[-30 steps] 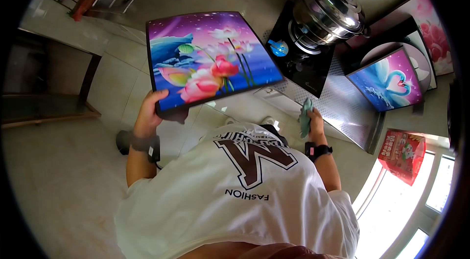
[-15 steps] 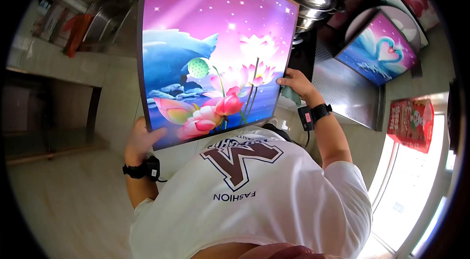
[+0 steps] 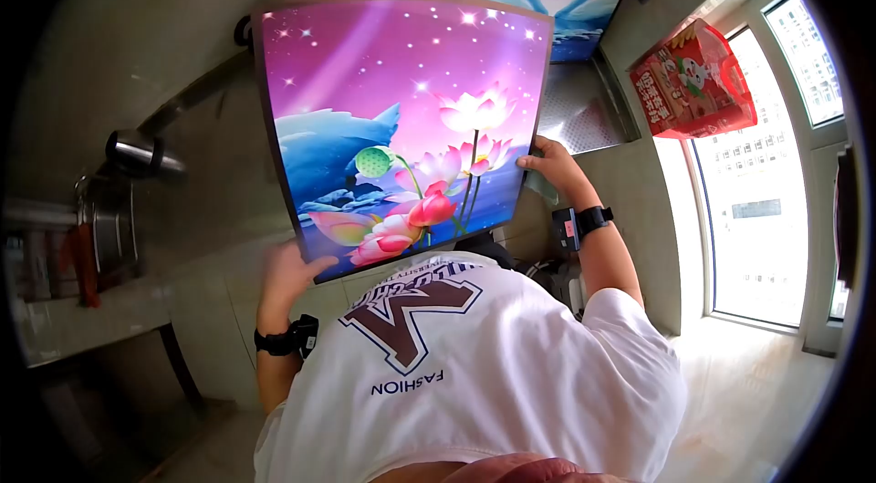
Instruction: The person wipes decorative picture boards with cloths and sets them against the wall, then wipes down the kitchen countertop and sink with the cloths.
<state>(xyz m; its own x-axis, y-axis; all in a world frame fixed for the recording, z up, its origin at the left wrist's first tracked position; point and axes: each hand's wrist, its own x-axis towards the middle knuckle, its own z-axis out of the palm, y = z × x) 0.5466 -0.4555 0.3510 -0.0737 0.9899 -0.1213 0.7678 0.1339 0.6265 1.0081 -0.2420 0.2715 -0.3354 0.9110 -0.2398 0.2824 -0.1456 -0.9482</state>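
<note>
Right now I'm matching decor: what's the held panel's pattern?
Panel: pink lotuses, purple sky; best in head view.

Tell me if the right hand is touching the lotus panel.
Touching. The head view shows the right hand at the lotus panel's right edge, its thumb lapping over onto the printed face with no gap visible.
</note>
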